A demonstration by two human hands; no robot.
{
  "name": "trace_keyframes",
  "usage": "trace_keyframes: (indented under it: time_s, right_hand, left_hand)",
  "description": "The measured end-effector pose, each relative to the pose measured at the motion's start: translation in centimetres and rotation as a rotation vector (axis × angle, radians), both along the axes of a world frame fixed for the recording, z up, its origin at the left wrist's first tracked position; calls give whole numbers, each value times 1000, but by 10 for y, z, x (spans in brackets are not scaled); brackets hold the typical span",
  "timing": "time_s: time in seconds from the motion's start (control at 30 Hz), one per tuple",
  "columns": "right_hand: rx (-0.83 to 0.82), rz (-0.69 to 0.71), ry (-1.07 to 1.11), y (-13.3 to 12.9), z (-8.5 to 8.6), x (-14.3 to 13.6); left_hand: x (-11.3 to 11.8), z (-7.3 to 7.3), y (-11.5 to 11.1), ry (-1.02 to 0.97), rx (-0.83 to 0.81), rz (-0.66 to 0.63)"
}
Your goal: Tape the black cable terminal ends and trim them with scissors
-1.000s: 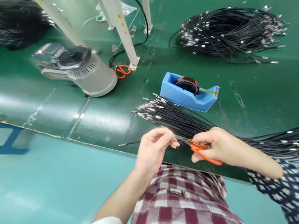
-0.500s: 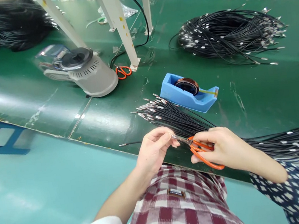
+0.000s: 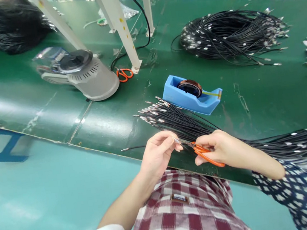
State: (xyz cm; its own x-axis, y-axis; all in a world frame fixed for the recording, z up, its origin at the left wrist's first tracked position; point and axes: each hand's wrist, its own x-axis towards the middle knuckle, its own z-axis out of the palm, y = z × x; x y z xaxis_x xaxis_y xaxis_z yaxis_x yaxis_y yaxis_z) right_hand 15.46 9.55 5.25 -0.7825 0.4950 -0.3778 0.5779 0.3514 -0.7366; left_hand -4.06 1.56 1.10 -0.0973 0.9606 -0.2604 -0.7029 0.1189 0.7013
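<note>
My left hand (image 3: 161, 149) is closed in a pinch on a thin black cable (image 3: 135, 147), whose metal-tipped end sticks out to the left. A small pale piece shows at the fingertips. My right hand (image 3: 221, 147) grips orange-handled scissors (image 3: 205, 155), with their blades reaching to my left fingertips. The handles are nearly together; whether the blade tips touch the cable is hard to see. Just beyond both hands lies a bundle of black cables (image 3: 183, 120) with metal ends and white tags. Behind it stands a blue tape dispenser (image 3: 179, 92) with a roll of amber tape (image 3: 191, 87).
A large coil of black cables (image 3: 225, 36) lies at the back right of the green table (image 3: 129, 107). To the left stand a grey round machine (image 3: 94, 77), a second orange-handled pair of scissors (image 3: 125, 74) and white posts (image 3: 120, 24). Dark cable heaps (image 3: 9, 24) sit back left.
The scissors' handles have come closer together as my right hand squeezes. My left hand keeps its pinch. The whole view has shifted slightly.
</note>
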Motion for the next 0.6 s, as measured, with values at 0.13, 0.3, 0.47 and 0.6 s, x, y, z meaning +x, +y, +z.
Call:
trace_keyframes:
  time_s: [0.13,0.3,0.47,0.6]
  right_hand:
    - [131,0,-12,-1,6,1]
    - [331,-30,-24,-6,17,-1]
    - [357,-49,-31,-7,14,-4]
    - [42,-81,-12,-4,7,-5]
  left_hand:
    - [1,1,1,-2,-4,2]
    - [1,4,0,14,-6,5]
    - [1,2,0,9,-1,3]
    - [2,-1,1,-5,-6,15]
